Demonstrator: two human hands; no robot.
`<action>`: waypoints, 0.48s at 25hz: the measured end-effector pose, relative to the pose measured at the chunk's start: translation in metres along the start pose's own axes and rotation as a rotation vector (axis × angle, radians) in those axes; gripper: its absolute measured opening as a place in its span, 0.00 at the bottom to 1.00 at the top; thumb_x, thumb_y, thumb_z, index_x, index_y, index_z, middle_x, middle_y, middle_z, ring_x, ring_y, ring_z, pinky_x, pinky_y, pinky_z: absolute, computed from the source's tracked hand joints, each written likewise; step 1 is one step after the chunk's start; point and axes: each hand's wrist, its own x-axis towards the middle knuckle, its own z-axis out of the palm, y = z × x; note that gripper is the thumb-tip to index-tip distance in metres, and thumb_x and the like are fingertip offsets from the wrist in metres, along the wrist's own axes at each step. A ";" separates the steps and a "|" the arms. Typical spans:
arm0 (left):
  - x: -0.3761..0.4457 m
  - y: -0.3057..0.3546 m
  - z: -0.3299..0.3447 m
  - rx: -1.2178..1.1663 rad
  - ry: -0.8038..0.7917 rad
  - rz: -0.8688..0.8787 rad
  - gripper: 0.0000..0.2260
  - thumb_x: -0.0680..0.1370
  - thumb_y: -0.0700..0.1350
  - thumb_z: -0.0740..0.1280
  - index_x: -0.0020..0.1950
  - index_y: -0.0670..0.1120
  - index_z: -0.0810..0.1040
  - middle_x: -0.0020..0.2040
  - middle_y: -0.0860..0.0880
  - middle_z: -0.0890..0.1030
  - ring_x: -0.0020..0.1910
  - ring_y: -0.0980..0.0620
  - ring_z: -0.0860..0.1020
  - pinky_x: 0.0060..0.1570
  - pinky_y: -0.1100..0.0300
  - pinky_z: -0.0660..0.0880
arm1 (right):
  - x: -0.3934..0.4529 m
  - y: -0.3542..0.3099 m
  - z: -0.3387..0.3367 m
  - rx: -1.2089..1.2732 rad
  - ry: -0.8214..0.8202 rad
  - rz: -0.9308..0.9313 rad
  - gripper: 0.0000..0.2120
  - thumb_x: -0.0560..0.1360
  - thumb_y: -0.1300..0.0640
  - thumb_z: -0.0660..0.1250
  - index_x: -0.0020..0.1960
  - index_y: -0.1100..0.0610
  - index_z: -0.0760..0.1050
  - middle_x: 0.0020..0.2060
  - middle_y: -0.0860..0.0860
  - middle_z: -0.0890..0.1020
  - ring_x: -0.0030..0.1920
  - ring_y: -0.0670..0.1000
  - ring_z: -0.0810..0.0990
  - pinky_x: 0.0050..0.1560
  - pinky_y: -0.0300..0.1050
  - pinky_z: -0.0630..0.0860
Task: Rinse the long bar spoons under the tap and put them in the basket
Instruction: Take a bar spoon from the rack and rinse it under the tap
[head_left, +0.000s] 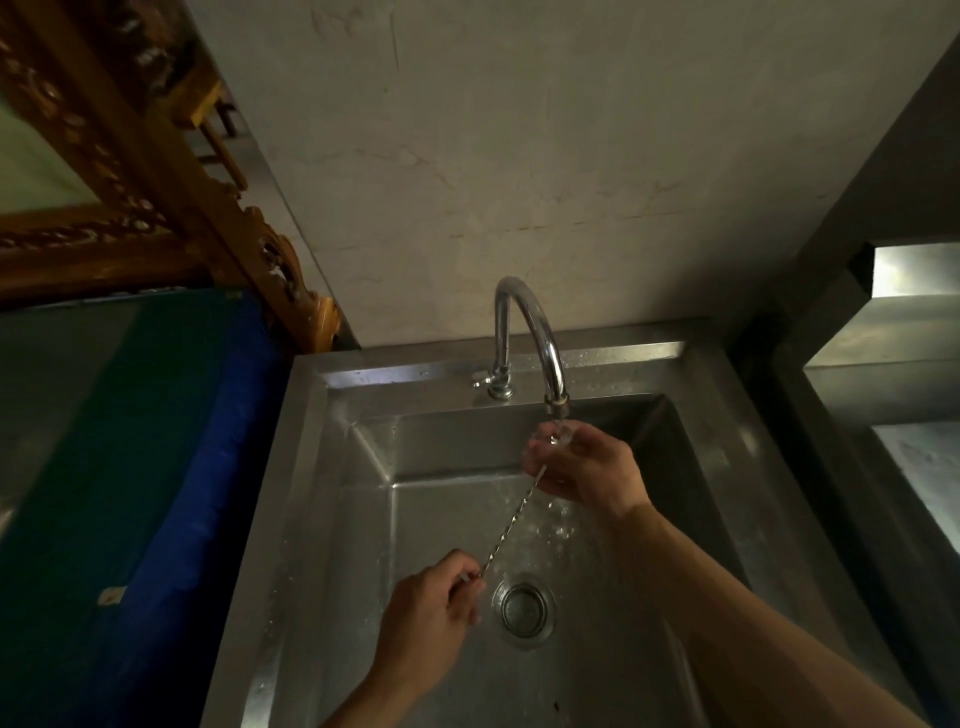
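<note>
— Steel all round: the sink (332, 467) is stainless, the tap (524, 332) chromed, and the one bar spoon (511, 519) in view is a thin twisted metal rod, stretched on a slant over the basin between both hands.

— How is it held?

— The left hand (431, 608) pinches the near end between curled fingers and thumb, just beside the drain (523, 608); the right hand (587, 467) curls round the far end right under the spout, where the running water (558, 441) strikes it.

— And how would you expect it to handle?

— Light and stiff, I'd judge; the long slender shaft should not bend under its own weight, but wet metal is slippery, so a pinch at one tip alone could let it swing or slide; the twist gives the fingers some bite, and a hold nearer the middle would probably balance it better for carrying.

— What can't you make out?

— Which end is the bowl; the far tip is lost behind fingers and splashing water, and the near tip sits inside the left hand; the light is dim besides; no basket shows anywhere, nor any other spoons; the steel counter (893, 332) on the right is cut off by the frame, and so are both forearms.
</note>
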 end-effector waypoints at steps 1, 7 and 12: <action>0.002 0.001 0.001 0.003 0.005 0.003 0.05 0.77 0.47 0.66 0.43 0.56 0.73 0.30 0.58 0.80 0.28 0.62 0.74 0.36 0.58 0.72 | -0.001 -0.001 0.000 -0.004 0.030 0.013 0.04 0.76 0.59 0.69 0.50 0.57 0.80 0.42 0.56 0.87 0.43 0.55 0.87 0.43 0.47 0.84; 0.018 0.017 0.007 -0.008 0.031 0.016 0.04 0.76 0.47 0.66 0.44 0.54 0.73 0.30 0.59 0.79 0.27 0.61 0.72 0.37 0.55 0.73 | -0.001 -0.003 -0.004 -0.037 -0.033 0.044 0.04 0.77 0.57 0.69 0.47 0.56 0.81 0.41 0.54 0.87 0.40 0.51 0.87 0.41 0.44 0.82; 0.051 0.049 0.014 -0.121 0.073 0.018 0.05 0.77 0.47 0.67 0.42 0.56 0.75 0.29 0.57 0.80 0.29 0.60 0.75 0.39 0.54 0.75 | 0.001 -0.008 -0.008 -0.022 -0.062 0.010 0.07 0.73 0.64 0.72 0.49 0.56 0.80 0.39 0.54 0.86 0.37 0.48 0.84 0.40 0.42 0.81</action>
